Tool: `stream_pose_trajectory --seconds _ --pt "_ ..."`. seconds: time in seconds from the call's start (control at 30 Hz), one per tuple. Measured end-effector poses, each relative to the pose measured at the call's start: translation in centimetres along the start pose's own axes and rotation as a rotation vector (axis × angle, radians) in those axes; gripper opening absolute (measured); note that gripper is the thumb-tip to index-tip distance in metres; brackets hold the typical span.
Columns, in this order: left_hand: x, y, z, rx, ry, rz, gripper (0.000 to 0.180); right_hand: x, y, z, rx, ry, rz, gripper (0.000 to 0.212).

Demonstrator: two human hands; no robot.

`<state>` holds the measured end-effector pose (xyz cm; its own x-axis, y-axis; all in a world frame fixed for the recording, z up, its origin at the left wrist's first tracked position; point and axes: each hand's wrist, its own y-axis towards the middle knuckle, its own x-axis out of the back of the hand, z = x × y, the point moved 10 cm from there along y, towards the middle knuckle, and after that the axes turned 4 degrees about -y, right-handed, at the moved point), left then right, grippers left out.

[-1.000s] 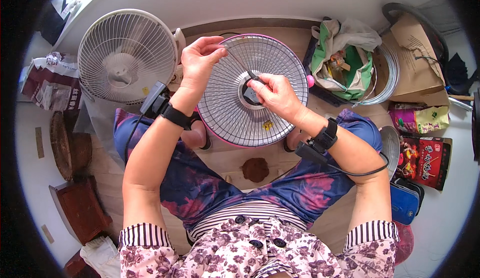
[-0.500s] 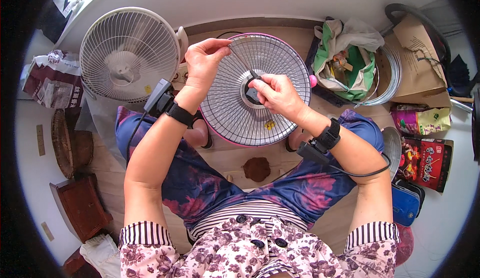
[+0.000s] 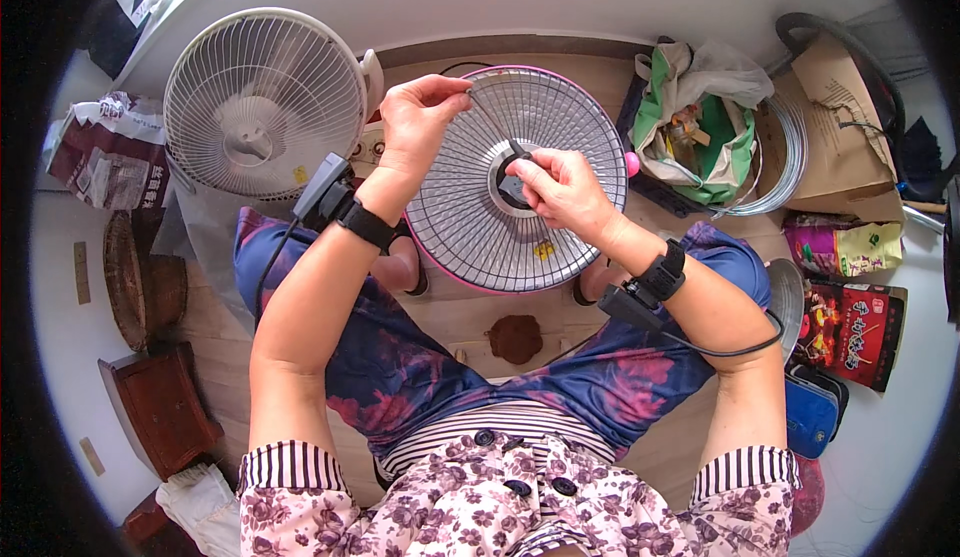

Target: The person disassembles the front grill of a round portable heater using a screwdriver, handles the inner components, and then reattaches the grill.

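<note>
A round electric heater [image 3: 470,227] with a pink rim, a dark wire guard and a silvery dish faces up between my knees. My right hand [image 3: 568,192] is closed over its middle, gripping the dark handle end of what looks like a slim screwdriver [image 3: 497,127]. The thin shaft slants up and left across the guard. At the shaft's far end, my left hand [image 3: 420,117] pinches thumb and forefinger together near the heater's upper left rim. Anything small between those fingertips is too tiny to make out. A dark hub [image 3: 510,189] shows below my right fingers.
A white fan [image 3: 250,97] stands left of the heater. To the right are a green and white bag [image 3: 740,147], a coil of wire [image 3: 790,157] and a cardboard box [image 3: 840,107]. Several packages and a blue case [image 3: 810,412] line the right. A wooden stool-like piece [image 3: 165,407] is at left.
Both hands keep the same grip on the slim tool. The whole scene shifts very slightly in the view; the fan appears a little higher.
</note>
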<state>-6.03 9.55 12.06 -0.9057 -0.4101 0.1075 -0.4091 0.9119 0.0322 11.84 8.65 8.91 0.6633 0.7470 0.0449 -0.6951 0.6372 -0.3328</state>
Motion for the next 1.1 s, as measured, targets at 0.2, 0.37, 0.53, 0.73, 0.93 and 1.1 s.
stream_pose_trajectory --seconds 0.2,0.37,0.53,0.73,0.93,1.1 --pt "0.0 0.1 -0.5 -0.041 0.085 0.002 0.014 0.0 -0.1 -0.2 -0.019 0.109 0.02 0.022" --pt "0.2 0.3 -0.7 -0.047 0.147 -0.021 0.013 0.1 -0.4 0.6 -0.004 0.114 0.021 0.02" --pt "-0.1 0.1 -1.7 -0.094 0.235 -0.018 0.012 0.5 0.1 0.7 0.086 -0.006 -0.024 0.021" --pt "-0.1 -0.1 -2.2 -0.108 0.256 -0.041 0.013 0.1 -0.3 0.1 -0.068 0.204 0.051 0.022" --pt "-0.2 0.3 -1.4 -0.074 0.273 0.009 0.015 0.8 0.1 0.2 0.038 0.026 -0.016 0.022" --pt "-0.2 0.2 -1.8 -0.098 0.26 -0.011 0.012 1.3 0.2 0.7 0.114 -0.088 -0.079 0.022"
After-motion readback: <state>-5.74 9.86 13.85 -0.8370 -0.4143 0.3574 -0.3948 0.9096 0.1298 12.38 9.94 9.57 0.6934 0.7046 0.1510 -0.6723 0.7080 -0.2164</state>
